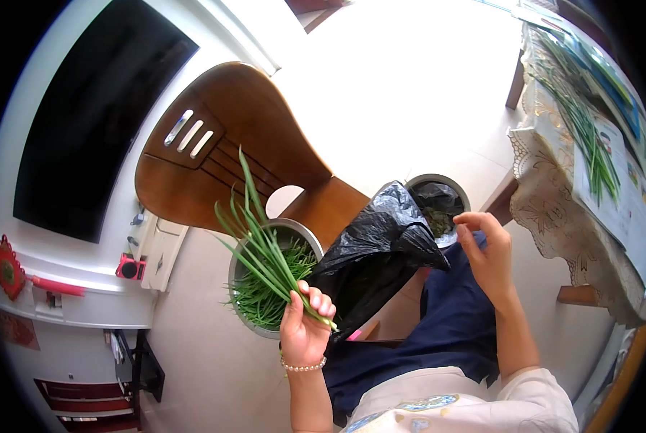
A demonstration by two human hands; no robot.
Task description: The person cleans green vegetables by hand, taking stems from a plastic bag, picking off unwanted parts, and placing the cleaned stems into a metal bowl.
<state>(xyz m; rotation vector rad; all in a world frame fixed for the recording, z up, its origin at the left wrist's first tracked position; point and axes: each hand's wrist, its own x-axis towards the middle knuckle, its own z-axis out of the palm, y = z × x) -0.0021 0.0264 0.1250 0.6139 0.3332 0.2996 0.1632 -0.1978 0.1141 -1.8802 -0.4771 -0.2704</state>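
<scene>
My left hand (308, 321) is closed round the lower ends of a bunch of long green stalks (265, 252), whose tips fan up and to the left. Under the stalks stands a round metal bowl (313, 238) full of cut greens (261, 296). A black plastic bag (380, 231) lies between my hands. My right hand (485, 249) is raised beside a second metal container (458, 189), lined with dark plastic and holding scraps (440, 220). Its thumb and forefinger are close together; whatever lies between them is too small to tell.
A brown wooden chair (265, 130) stands ahead to the left, near a wall-mounted black screen (99, 108). At the right, a table with a lace-edged cloth (547, 173) bears more long green stalks (586, 137) and printed sheets (612, 209).
</scene>
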